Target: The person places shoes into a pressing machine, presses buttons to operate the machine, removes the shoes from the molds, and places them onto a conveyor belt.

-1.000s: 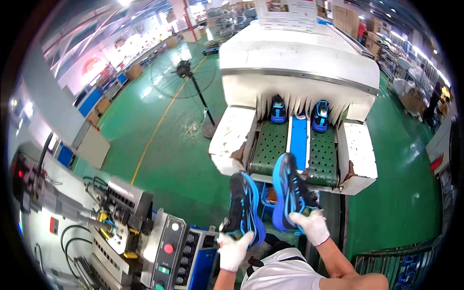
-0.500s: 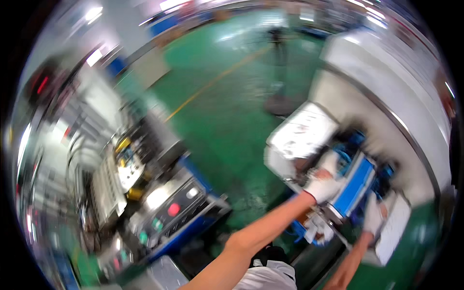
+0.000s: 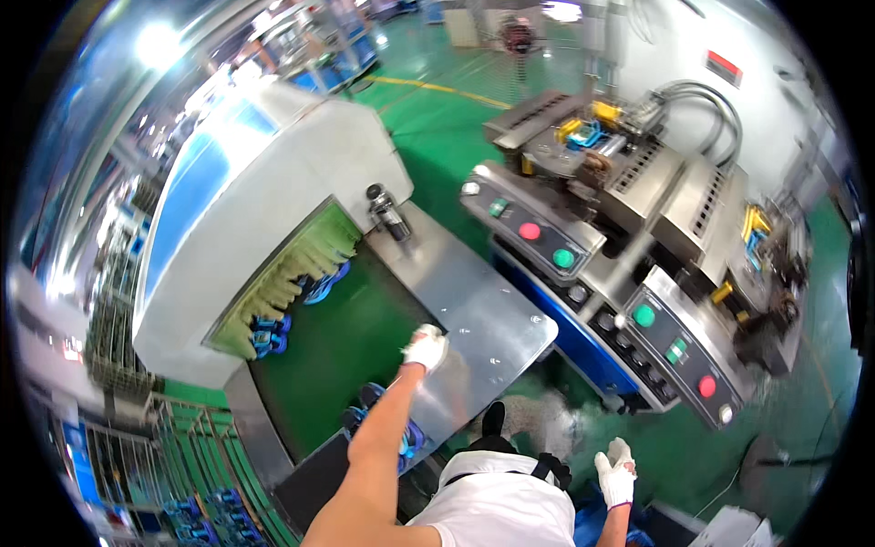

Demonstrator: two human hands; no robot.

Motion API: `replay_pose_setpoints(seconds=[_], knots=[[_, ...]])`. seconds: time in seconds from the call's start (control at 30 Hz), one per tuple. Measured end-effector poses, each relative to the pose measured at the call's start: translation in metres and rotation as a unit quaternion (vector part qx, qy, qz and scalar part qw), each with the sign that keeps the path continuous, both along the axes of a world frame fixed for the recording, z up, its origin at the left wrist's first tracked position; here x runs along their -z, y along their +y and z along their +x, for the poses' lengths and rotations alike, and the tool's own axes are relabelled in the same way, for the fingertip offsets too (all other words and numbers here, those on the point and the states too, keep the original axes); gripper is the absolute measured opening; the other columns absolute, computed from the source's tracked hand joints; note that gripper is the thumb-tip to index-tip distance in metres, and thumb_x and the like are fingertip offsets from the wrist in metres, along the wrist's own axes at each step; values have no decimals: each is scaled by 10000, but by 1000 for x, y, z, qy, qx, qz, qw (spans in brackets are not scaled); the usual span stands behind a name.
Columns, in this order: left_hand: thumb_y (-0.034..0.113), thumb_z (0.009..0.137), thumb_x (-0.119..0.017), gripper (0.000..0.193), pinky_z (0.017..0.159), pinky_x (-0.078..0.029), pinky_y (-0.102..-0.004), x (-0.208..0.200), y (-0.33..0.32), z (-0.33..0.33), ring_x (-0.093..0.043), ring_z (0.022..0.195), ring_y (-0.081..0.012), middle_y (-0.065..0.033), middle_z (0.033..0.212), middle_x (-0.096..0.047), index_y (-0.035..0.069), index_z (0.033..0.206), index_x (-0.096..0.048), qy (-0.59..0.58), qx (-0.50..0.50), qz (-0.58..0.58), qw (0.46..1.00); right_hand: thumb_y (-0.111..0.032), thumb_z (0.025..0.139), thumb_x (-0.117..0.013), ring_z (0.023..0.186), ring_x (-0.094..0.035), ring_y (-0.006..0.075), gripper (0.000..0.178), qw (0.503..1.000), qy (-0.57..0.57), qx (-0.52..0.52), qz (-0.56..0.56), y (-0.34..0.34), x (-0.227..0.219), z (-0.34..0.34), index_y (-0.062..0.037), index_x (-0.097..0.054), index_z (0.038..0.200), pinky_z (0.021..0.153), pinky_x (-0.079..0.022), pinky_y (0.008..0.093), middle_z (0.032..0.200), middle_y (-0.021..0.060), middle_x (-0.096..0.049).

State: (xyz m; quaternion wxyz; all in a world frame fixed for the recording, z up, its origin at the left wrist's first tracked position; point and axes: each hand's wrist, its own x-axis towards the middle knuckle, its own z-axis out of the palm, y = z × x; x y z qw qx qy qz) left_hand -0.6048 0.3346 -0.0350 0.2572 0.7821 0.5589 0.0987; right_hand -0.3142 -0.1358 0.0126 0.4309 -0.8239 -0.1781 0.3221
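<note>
My left hand (image 3: 426, 350), in a white glove, is at the inner edge of a steel side table (image 3: 474, 333), beside a green conveyor belt (image 3: 333, 365). Its fingers look loosely apart, with nothing visible in them. Lower right, my right hand (image 3: 616, 471), also gloved in white, hangs free of any surface with fingers apart. Blue-and-purple shoe-like pieces (image 3: 269, 337) lie on the belt by a fringed green curtain (image 3: 292, 278). More such pieces (image 3: 413, 439) are close to my left forearm, which partly covers them.
A white hooded machine (image 3: 273, 191) stands over the belt at left. On the right is a steel machine with button panels (image 3: 538, 228) and clamps. A dark cylindrical object (image 3: 388, 211) stands on the side table. Racks (image 3: 200, 447) with blue pieces are at lower left.
The view has swung: the button-panel machine is now right, and a white hooded machine is left. My hands, earlier both at a blue-topped unit on the right, are now far apart.
</note>
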Motion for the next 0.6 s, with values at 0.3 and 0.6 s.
replay_pose_setpoints(seconds=[0.3, 0.6], knots=[[256, 901, -648, 539, 1074, -449, -530, 63, 126, -265, -541, 1308, -389, -184, 1466, -514, 150, 1414, -520, 84, -298, -75, 948, -375, 846, -730, 1186, -647, 365, 663, 965, -70, -156, -198, 137, 32, -48, 12, -565, 1359, 1024, -501, 464, 1278, 235, -667], [453, 882, -679, 683, 1031, -475, -516, 8, 375, -268, -558, 1277, -428, -250, 1388, -577, 49, 1408, -517, 7, -323, 40, 946, -397, 860, -761, 1059, -675, 390, 506, 891, -120, -238, -367, 121, 17, -46, 21, -685, 1135, 915, -525, 456, 1122, 228, -721]])
